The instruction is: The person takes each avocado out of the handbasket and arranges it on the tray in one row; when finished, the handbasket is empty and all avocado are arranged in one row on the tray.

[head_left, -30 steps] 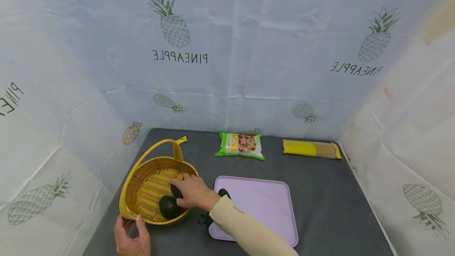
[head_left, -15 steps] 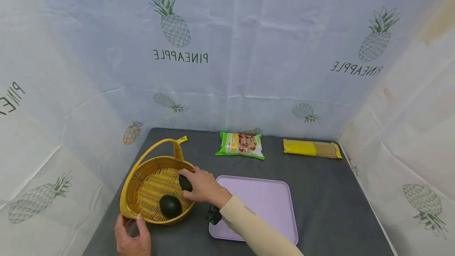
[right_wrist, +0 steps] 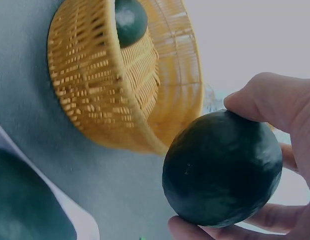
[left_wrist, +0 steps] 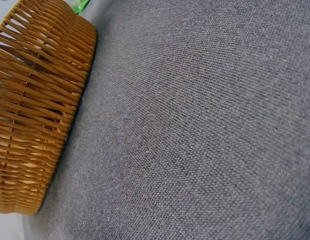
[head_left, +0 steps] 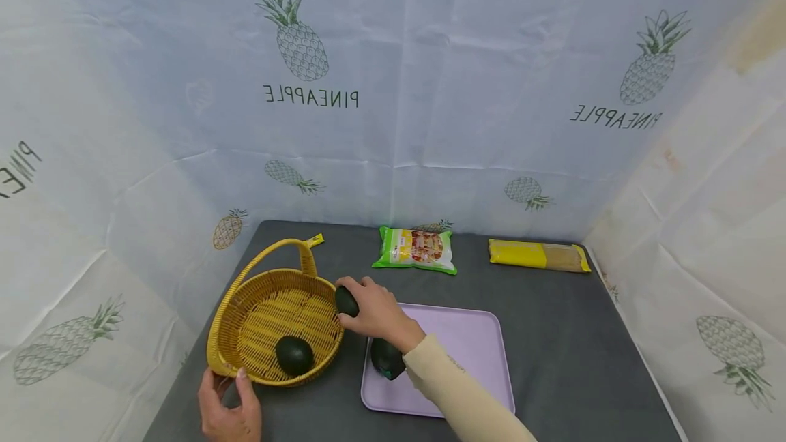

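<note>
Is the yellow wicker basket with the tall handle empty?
No. The yellow wicker basket holds one dark green, rounded object, visible on its woven bottom in the head view.

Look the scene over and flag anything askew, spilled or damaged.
The lettering on the backdrop reads backwards, which is odd; perhaps the cloth hangs wrong side out. A brownish patch shows high on its right side. I see no spill or damage around the basket or tray.

The right forearm [head_left: 463, 387] hides some of the tray [head_left: 475, 353] and, seemingly, of its dark fruit [head_left: 385, 360].
</note>
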A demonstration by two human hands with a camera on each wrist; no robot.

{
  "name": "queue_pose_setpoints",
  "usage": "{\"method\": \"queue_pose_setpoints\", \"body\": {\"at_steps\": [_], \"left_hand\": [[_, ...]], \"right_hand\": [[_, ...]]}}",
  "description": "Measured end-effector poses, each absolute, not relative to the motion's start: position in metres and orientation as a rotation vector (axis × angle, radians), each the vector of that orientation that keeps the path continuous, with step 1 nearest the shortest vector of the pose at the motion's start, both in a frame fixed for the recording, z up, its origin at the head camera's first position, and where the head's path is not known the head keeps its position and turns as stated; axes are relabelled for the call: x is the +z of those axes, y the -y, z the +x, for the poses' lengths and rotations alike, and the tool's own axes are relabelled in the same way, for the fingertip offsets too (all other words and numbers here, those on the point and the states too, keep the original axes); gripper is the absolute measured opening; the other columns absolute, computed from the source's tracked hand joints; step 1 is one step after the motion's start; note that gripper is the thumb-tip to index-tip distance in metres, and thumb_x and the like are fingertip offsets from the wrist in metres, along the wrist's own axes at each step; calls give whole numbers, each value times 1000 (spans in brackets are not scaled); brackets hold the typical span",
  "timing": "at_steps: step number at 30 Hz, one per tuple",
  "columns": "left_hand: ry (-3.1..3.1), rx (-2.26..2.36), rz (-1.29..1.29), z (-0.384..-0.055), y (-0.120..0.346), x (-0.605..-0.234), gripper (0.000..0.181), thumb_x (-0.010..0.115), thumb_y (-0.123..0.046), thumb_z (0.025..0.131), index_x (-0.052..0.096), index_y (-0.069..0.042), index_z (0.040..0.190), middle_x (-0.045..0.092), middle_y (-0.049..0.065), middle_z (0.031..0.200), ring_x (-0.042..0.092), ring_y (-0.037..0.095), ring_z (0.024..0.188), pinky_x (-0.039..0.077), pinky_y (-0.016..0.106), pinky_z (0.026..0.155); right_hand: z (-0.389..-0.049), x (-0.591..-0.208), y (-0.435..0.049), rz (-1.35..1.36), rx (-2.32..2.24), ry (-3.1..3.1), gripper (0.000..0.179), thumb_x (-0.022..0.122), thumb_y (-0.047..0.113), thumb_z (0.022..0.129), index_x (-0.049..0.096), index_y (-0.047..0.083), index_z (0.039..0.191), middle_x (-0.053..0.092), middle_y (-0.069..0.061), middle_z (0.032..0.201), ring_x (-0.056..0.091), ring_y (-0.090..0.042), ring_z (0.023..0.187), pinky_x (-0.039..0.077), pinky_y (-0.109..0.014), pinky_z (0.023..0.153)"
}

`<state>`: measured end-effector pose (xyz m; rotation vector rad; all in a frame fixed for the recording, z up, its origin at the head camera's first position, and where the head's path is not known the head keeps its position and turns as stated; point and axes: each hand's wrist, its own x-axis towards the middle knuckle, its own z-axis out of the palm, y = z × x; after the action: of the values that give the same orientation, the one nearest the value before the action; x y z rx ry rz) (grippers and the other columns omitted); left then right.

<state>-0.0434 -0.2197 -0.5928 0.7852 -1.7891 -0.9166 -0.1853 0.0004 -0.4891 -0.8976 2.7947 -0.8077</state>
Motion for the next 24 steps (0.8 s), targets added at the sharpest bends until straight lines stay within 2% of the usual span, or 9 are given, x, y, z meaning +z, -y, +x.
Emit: {"method": "queue_pose_setpoints", "body": {"at_steps": [11, 21, 24], "left_hand": [[1772, -919, 779, -43, 220, -593, 47, 73, -2, 90, 60, 1, 135, 65, 27, 116, 44, -21, 99, 36, 1, 84], [1761, -914, 759, -43, 219, -592, 46, 73, -3, 90, 60, 1, 135, 65, 27, 114, 44, -21, 99, 35, 0, 83], [1746, -910, 753, -43, 219, -591, 45, 72, -5, 91, 61, 2, 134, 65, 22, 111, 45, -21, 98, 36, 1, 83]], "right_hand": [[-191, -493, -29, -705, -909, -2848, 55, 71, 39, 91, 52, 31, 142, 62, -11, 115, 58, -20, 80, 48, -41, 69], [-194, -511, -67, -525, -969, -2920, 58, 75, 38, 88, 53, 25, 140, 63, -12, 104, 57, -20, 75, 46, -34, 58], [-193, -515, -78, -469, -974, -2935, 59, 75, 38, 87, 53, 23, 139, 64, -13, 106, 58, -21, 77, 47, -35, 59]]}}
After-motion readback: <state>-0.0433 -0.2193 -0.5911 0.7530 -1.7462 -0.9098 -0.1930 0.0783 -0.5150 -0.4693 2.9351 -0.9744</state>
